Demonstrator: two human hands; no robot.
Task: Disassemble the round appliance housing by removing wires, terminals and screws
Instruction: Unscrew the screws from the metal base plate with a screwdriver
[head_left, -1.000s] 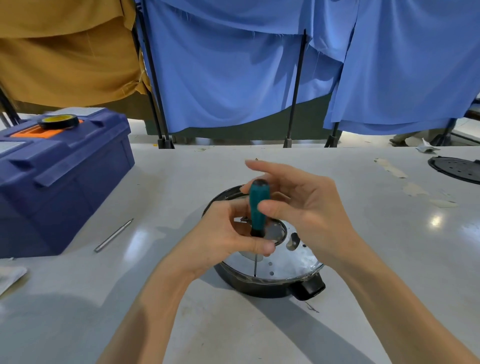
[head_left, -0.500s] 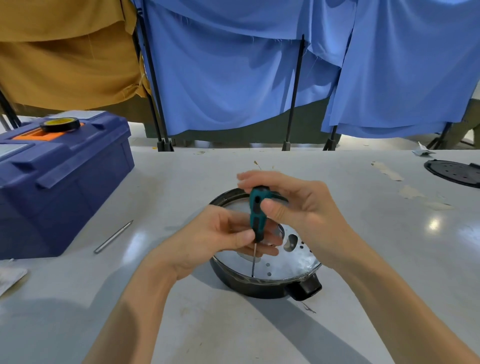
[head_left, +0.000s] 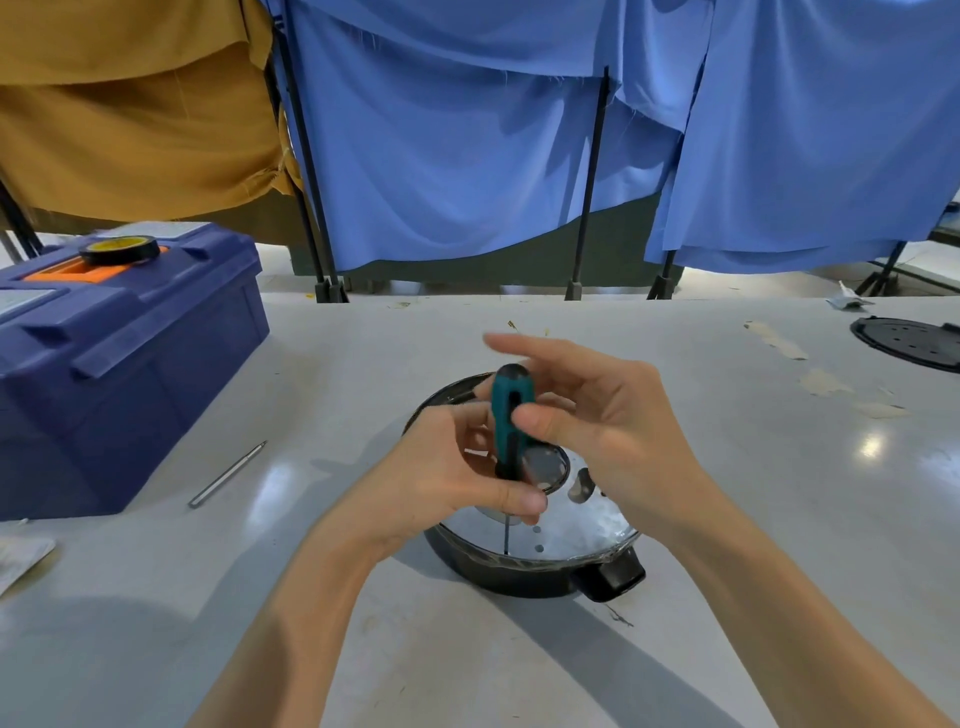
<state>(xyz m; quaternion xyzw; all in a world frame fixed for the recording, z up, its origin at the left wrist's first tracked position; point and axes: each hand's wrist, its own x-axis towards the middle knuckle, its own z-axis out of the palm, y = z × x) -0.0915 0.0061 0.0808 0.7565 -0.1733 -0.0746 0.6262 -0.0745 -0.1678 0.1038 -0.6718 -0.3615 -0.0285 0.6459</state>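
The round black appliance housing (head_left: 524, 574) sits on the grey table with its shiny metal plate (head_left: 582, 530) facing up and a black handle stub at its near right. A teal-handled screwdriver (head_left: 511, 415) stands upright, its thin shaft reaching down to the plate near the front rim. My right hand (head_left: 597, 431) pinches the upper handle between thumb and fingers, the other fingers spread. My left hand (head_left: 447, 473) wraps the lower handle and the top of the shaft. The screw under the tip is too small to make out.
A dark blue toolbox (head_left: 119, 353) stands at the left with a roll of black tape (head_left: 119, 250) on its lid. A thin metal rod (head_left: 227, 474) lies beside it. A black perforated disc (head_left: 911, 340) rests at the far right. Blue and mustard cloths hang behind the table.
The screwdriver stays upright on the plate while my right fingers shift around its handle, as in turning. My left hand keeps its hold low on the tool. The housing has not moved.
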